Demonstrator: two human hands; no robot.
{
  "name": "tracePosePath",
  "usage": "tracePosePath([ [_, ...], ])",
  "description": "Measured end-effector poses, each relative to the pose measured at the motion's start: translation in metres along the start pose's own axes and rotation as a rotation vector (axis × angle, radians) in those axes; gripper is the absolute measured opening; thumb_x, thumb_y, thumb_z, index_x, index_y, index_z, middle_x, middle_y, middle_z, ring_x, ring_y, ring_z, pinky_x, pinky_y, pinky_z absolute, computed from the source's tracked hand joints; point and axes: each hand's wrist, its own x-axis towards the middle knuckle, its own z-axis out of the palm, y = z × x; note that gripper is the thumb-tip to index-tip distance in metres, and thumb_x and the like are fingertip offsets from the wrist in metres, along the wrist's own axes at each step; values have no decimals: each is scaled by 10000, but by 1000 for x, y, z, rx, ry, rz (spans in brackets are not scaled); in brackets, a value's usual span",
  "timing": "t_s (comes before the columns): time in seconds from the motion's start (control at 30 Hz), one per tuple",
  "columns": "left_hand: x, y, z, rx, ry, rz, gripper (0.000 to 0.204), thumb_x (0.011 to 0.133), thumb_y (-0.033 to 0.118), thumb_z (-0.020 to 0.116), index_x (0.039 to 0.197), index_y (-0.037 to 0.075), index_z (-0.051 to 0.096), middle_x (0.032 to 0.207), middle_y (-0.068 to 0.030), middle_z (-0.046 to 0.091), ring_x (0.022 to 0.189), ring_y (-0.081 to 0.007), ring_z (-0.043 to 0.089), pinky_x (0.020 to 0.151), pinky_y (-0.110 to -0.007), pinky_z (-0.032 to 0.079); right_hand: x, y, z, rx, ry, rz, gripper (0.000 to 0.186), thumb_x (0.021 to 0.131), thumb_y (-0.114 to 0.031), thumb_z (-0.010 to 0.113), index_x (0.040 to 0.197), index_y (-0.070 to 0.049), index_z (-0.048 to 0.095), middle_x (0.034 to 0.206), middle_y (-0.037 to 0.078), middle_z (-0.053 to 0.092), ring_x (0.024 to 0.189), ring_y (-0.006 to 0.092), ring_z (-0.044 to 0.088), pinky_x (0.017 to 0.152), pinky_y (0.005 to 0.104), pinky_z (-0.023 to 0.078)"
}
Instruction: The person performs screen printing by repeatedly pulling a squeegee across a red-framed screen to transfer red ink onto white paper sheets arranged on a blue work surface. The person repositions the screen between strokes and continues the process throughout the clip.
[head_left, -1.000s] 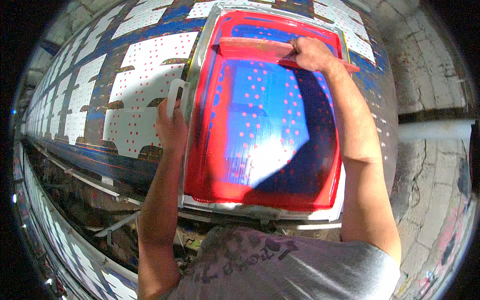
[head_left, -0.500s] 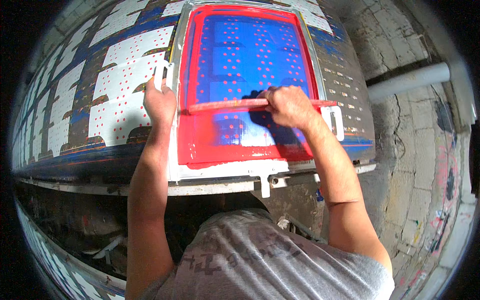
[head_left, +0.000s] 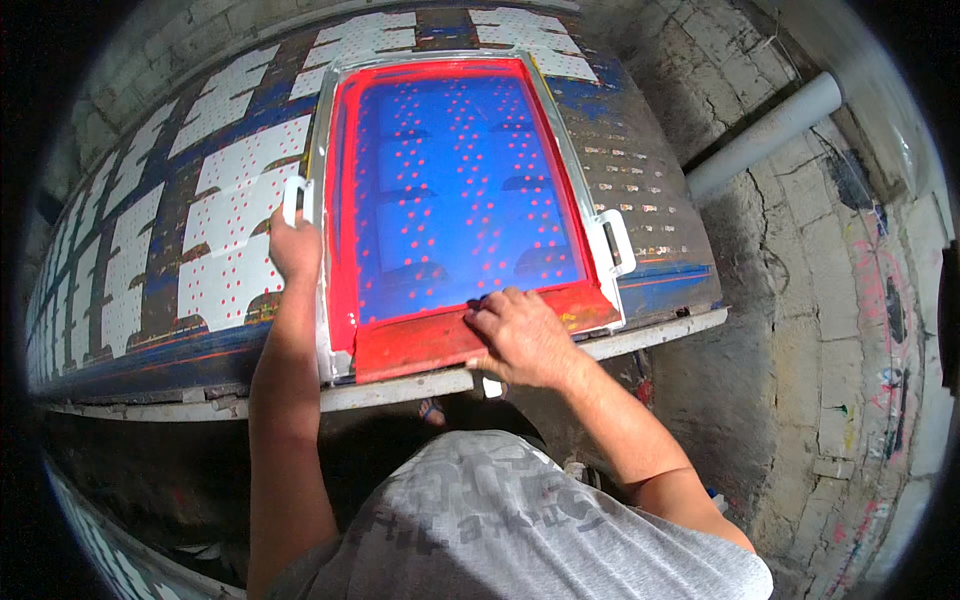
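Two hands work a printing screen (head_left: 460,190) that lies flat on a long table (head_left: 640,345), its blue mesh dotted with red and bordered in red ink. Left hand (head_left: 296,246) is curled around the white handle (head_left: 293,198) on the screen's left edge, fingers wrapped and closed on it. Right hand (head_left: 522,335) lies palm down on the squeegee (head_left: 430,340), fingers spread slightly and pressed onto its top; the red-coated squeegee sits across the near end of the screen, just inside the near frame edge. A second white handle (head_left: 612,243) juts from the right edge, untouched. Left of the screen, white dotted sheets (head_left: 235,235) lie in rows along the table. A grey pipe (head_left: 765,135) runs across the cracked floor at far right.
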Motion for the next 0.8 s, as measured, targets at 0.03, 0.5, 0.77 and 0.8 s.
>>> tracePosePath([
  [0.03,1,-2,1,-2,-11,-2,384,995,116,657,1371,42,684,1152,-230,785,1086,-440,757,967,-519,570,-5,1,0,27,-17,0,742,881,-610,774,1332,-23,722,1236,185,666,1181,388,623,1014,532,520],
  [0.5,5,-12,-2,93,54,0,236,1027,157,736,1184,-20,736,1024,-202,780,951,-361,757,902,-466,566,-74,197,-18,617,527,767,590,988,-12,747,1550,-12,568,1540,196,592,1398,310,599,1192,436,482],
  [0.77,4,-11,-3,165,117,57,238,1058,199,719,1126,-28,746,941,-172,770,838,-277,721,820,-442,562,-78,195,-27,1324,550,704,576,1034,-39,724,1568,55,530,1559,163,593,1442,230,570,1217,378,449],
  [0.8,4,-10,-3,183,143,83,239,1061,201,719,1121,-29,746,930,-162,767,832,-268,717,812,-438,561,-78,195,-32,1340,564,680,576,1033,-60,731,1562,60,536,1554,163,595,1441,232,570,1218,384,444],
])
